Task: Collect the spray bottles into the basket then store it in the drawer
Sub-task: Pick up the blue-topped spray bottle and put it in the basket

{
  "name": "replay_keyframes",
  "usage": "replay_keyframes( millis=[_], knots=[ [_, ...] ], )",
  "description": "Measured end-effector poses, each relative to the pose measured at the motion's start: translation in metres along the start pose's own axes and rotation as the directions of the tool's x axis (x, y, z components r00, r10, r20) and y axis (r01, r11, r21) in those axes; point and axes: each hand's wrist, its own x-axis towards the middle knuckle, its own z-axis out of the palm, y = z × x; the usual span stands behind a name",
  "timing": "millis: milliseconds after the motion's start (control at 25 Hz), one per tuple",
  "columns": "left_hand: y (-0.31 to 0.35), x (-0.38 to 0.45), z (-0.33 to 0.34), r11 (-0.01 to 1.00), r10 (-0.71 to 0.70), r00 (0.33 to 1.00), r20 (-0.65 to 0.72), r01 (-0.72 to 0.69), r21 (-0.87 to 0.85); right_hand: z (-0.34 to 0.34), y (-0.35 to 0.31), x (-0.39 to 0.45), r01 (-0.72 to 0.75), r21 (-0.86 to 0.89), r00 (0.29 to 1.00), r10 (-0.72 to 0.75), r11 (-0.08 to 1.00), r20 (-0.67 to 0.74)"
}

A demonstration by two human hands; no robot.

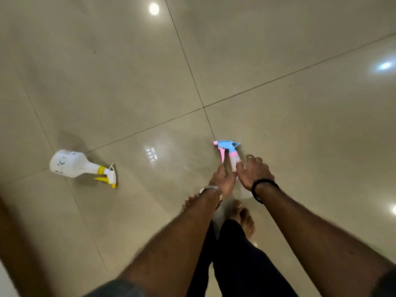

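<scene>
A clear spray bottle with a blue and pink trigger head (230,150) is low over the tiled floor, just ahead of my feet. Both hands meet at its neck: my right hand (256,173) wraps it from the right with the thumb on the pink collar, and my left hand (222,179) closes on it from the left, below the pink trigger. The hands hide most of its clear body. A white spray bottle with a yellow trigger (72,165) lies on its side on the floor to the left, well away from both hands. Neither basket nor drawer is in view.
Glossy beige floor tiles (278,50) with dark grout lines fill the view and reflect ceiling lights. My bare feet (244,217) stand right under the hands. A brown wooden edge (12,243) runs along the lower left.
</scene>
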Motion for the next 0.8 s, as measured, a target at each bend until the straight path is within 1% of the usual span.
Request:
replay_keyframes(
  millis=[80,160,200,280,360,400,480,560,640,720,800],
  knots=[
    [0.003,0.016,0.013,0.98,-0.088,0.995,0.054,0.096,-0.177,0.016,0.004,0.012,-0.116,0.113,0.993,0.111,0.987,0.045],
    [0.012,0.017,0.018,0.963,-0.136,0.986,0.102,0.155,-0.221,0.016,0.001,0.015,-0.163,0.246,0.985,0.141,0.956,0.103],
    [0.018,0.013,0.016,0.965,-0.123,0.987,0.103,0.143,-0.221,0.011,-0.004,0.011,-0.155,0.295,0.985,0.125,0.943,0.12],
    [0.029,-0.005,0.007,0.972,-0.033,0.999,0.035,0.04,-0.233,-0.009,-0.017,-0.005,-0.112,0.361,0.992,0.081,0.926,0.102],
    [0.047,-0.031,-0.01,0.967,0.059,0.998,-0.036,-0.067,-0.244,-0.035,-0.035,-0.027,-0.061,0.416,0.998,0.051,0.907,0.036],
    [0.06,-0.049,-0.021,0.96,0.093,0.993,-0.067,-0.108,-0.26,-0.051,-0.046,-0.041,-0.033,0.445,0.999,0.034,0.895,0.006],
    [0.092,-0.093,-0.046,0.947,0.118,0.985,-0.128,-0.15,-0.285,-0.085,-0.071,-0.073,0.031,0.494,0.999,-0.011,0.869,-0.043],
    [0.125,-0.145,-0.078,0.936,0.161,0.973,-0.167,-0.204,-0.286,-0.123,-0.102,-0.114,0.103,0.509,0.994,-0.066,0.855,-0.09],
    [0.151,-0.195,-0.103,0.916,0.246,0.955,-0.168,-0.285,-0.281,-0.159,-0.129,-0.155,0.168,0.509,0.983,-0.104,0.844,-0.152],
    [0.172,-0.264,-0.135,0.881,0.315,0.929,-0.196,-0.362,-0.303,-0.203,-0.16,-0.212,0.24,0.491,0.967,-0.16,0.837,-0.2],
    [0.184,-0.337,-0.165,0.841,0.329,0.909,-0.257,-0.406,-0.359,-0.244,-0.19,-0.283,0.305,0.462,0.949,-0.227,0.833,-0.218]
  ],
)
